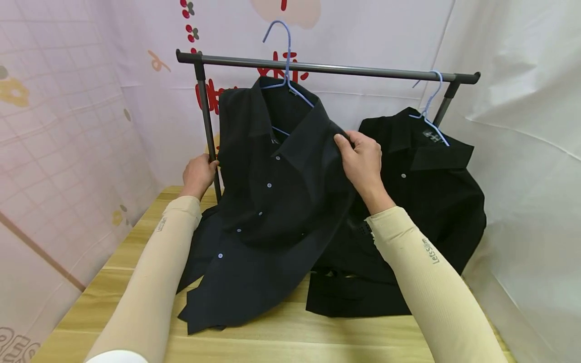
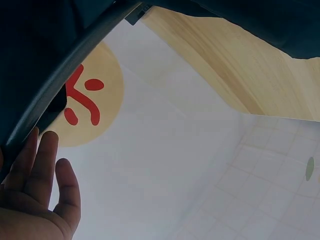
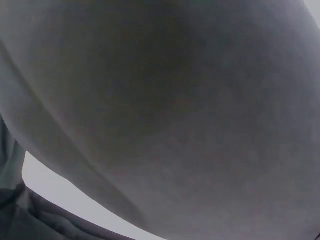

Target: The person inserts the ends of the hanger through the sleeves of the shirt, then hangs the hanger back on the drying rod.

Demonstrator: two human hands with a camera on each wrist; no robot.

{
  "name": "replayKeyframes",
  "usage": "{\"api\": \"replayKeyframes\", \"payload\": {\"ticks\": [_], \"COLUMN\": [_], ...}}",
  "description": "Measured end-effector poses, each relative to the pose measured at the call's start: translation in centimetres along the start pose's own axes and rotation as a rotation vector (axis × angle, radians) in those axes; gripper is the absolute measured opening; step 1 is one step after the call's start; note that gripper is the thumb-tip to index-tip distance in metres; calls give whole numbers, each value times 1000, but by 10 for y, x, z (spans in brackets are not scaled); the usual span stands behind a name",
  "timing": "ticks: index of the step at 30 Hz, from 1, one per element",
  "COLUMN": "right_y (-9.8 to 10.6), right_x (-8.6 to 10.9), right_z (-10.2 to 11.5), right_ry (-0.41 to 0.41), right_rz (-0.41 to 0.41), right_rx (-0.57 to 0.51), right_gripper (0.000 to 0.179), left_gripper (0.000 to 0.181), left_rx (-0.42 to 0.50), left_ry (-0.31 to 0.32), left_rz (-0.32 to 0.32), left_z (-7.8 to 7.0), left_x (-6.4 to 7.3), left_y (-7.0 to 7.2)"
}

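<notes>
A black button-up shirt point(image 1: 290, 201) with a blue wire hanger point(image 1: 289, 50) in its collar stands upright in front of the rack. The hanger's hook rises above the bar, apart from it. My right hand point(image 1: 363, 159) pinches the shirt's shoulder on the right, thumb in front. Beside the shirt's left edge, my left hand point(image 1: 198, 175) holds the rack's left post point(image 1: 208, 121) between thumb and fingers. In the left wrist view, this hand point(image 2: 40, 195) has its outer fingers fairly straight. Dark, blurred cloth point(image 3: 190, 120) fills most of the right wrist view.
Another black shirt point(image 1: 436, 201) hangs at the right on a blue hanger point(image 1: 428, 103) hooked over the rack's bar point(image 1: 354, 69). Its lower part lies on the wooden table point(image 1: 272, 345). Patterned white curtains point(image 1: 386, 30) stand behind and at both sides.
</notes>
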State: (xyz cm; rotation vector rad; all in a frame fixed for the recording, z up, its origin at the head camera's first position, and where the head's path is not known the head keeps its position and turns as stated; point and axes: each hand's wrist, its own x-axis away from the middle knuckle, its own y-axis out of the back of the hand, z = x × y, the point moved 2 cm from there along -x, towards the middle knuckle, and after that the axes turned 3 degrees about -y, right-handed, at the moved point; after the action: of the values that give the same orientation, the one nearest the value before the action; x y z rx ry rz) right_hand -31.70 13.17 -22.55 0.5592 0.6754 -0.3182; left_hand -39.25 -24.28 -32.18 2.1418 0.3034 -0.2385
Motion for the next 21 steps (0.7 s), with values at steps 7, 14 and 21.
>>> {"api": "replayKeyframes", "payload": {"ticks": [7,14,21], "right_y": [-12,-29,-52], "right_x": [-20,-30,-27], "right_z": [15,14,7], "right_ry": [6,-47,-77], "right_rz": [62,138,237], "right_rx": [18,41,81], "right_gripper": [30,32,32], "left_gripper": [33,33,33], "left_rx": [-30,-44,-39], "left_ry": [5,8,8], "left_rz": [11,13,5], "left_z": [1,1,4], "left_x": [-1,-3,-2], "left_y": [0,1,0]}}
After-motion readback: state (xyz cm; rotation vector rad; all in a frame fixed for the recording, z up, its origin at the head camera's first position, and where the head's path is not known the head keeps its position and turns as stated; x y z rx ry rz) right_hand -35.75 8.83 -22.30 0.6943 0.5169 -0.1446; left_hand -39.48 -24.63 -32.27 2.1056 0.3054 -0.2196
